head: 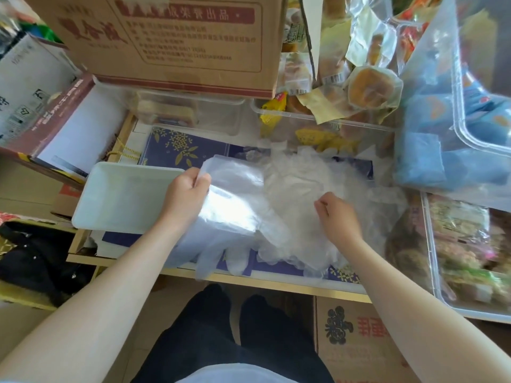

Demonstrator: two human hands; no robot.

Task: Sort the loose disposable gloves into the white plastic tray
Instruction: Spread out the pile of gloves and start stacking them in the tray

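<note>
Left hand (185,189) grips a stack of gloves (232,200) beside the white tray (110,189) at the worktop's left edge, while the right hand (336,214) pinches the loose glove heap (298,175) mid-worktop, boxes crowding every side.

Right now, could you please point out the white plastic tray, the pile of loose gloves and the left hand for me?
white plastic tray (110,189): head view, on its bare floor.
pile of loose gloves (298,181): head view, on the pile's crumpled middle.
left hand (185,189): head view, on the back of the hand.
</note>
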